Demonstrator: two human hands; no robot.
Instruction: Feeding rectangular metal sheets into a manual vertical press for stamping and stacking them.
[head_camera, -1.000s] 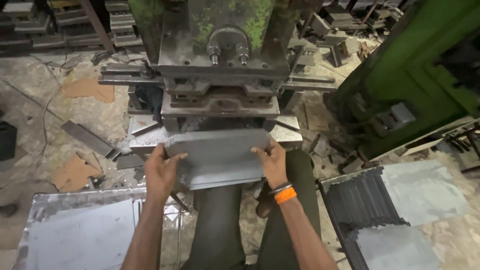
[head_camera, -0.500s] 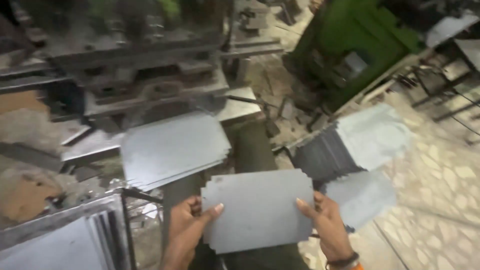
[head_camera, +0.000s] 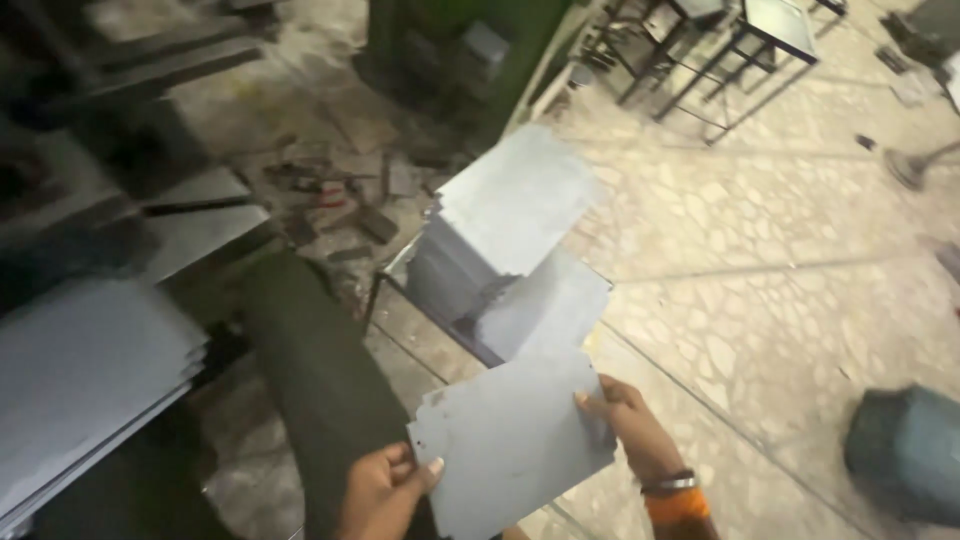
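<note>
A flat grey metal sheet (head_camera: 510, 440) with notched corners is held between both my hands low in the head view. My left hand (head_camera: 385, 490) grips its lower left edge and my right hand (head_camera: 630, 425) grips its right edge. An orange band sits on my right wrist. Just beyond the sheet lies a stack of similar grey sheets (head_camera: 515, 195) on a low stand, with another sheet (head_camera: 545, 310) lying lower beside it. My dark green trouser leg (head_camera: 315, 370) runs under the held sheet.
A pile of blank metal sheets (head_camera: 85, 370) lies at the left. The dark press machine (head_camera: 90, 130) stands blurred at upper left. Speckled stone floor (head_camera: 790, 270) spreads right, with metal stools (head_camera: 720, 40) at the top and a dark teal object (head_camera: 905, 450) at lower right.
The view has swung right, away from the press. My hands have carried the sheet off the press bed toward the stack of sheets on my right.
</note>
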